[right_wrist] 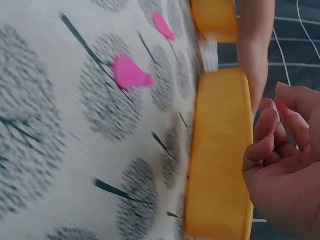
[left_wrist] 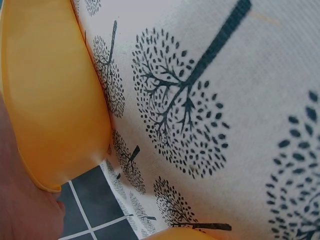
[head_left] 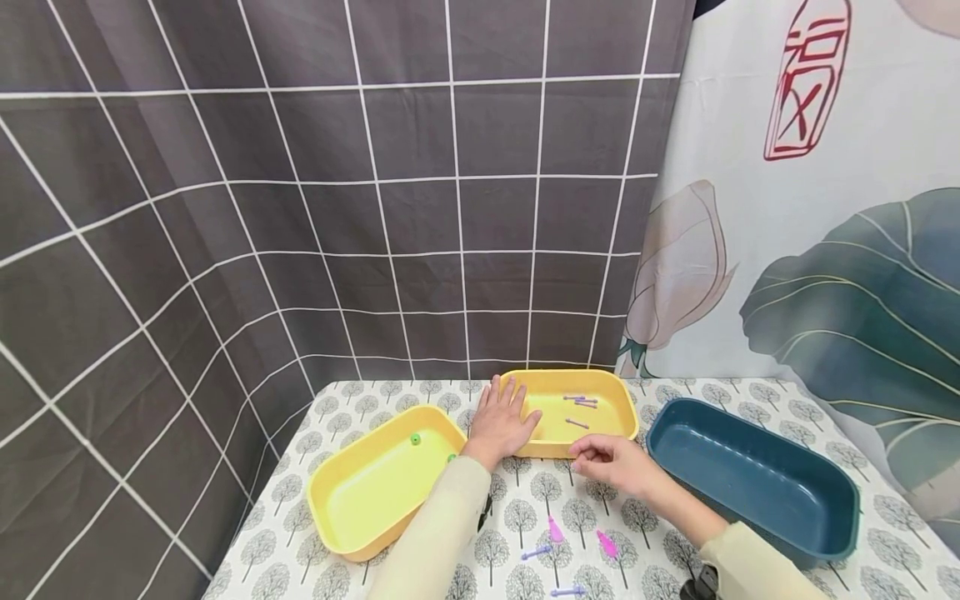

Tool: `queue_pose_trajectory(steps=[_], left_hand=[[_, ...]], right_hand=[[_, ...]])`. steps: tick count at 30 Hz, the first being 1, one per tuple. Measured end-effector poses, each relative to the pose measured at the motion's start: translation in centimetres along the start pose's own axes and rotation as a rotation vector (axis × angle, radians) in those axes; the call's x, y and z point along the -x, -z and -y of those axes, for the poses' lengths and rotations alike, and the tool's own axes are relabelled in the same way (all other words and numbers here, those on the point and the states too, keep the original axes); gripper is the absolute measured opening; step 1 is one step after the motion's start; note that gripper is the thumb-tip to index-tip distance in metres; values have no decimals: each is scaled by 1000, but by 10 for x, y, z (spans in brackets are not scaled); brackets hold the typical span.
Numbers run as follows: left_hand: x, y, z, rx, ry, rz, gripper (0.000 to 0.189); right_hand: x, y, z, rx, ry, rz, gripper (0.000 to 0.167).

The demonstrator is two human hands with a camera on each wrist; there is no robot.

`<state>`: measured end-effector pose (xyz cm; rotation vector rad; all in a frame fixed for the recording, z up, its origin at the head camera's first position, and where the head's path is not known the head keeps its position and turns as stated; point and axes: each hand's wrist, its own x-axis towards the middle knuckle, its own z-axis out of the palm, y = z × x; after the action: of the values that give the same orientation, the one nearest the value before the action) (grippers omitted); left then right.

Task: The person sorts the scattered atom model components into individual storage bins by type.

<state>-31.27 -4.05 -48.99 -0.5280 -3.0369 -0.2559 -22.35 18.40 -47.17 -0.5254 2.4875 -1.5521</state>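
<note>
My left hand (head_left: 501,423) lies over the left end of the rear yellow bin (head_left: 628,408), fingers spread and straight at its rim. Inside that bin are small purple bar-shaped pieces (head_left: 577,423) with knobbed ends. At the bin's front rim, toward its right, hovers my right hand (head_left: 611,461), fingers loosely bent. The right wrist view shows nothing between the fingers of the right hand (right_wrist: 285,145). Two pink drop-shaped pieces (head_left: 607,544) and two purple bars (head_left: 536,552) lie on the tablecloth in front of the bin.
A second yellow bin (head_left: 330,500) stands at the left with small green pieces (head_left: 416,438) in it, partly behind my left forearm. To the right is a dark blue bin (head_left: 750,467). The tree-print tablecloth (head_left: 517,517) meets a dark grid-patterned curtain (head_left: 487,217) behind.
</note>
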Motion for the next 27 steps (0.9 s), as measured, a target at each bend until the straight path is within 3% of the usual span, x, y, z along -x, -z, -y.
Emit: queue_pose_trajectory(steps=[7, 16, 21, 27], left_hand=[[0, 0, -1, 7, 3, -1, 67], [2, -1, 0, 9, 7, 5, 67], [3, 0, -1, 11, 7, 6, 67], [1, 0, -1, -4, 9, 8, 66]], right_hand=[[14, -16, -8, -87, 84, 115, 26], [22, -32, -14, -70, 80, 205, 26], [24, -38, -17, -107, 119, 268, 26], [27, -44, -19, -40, 143, 298, 21]])
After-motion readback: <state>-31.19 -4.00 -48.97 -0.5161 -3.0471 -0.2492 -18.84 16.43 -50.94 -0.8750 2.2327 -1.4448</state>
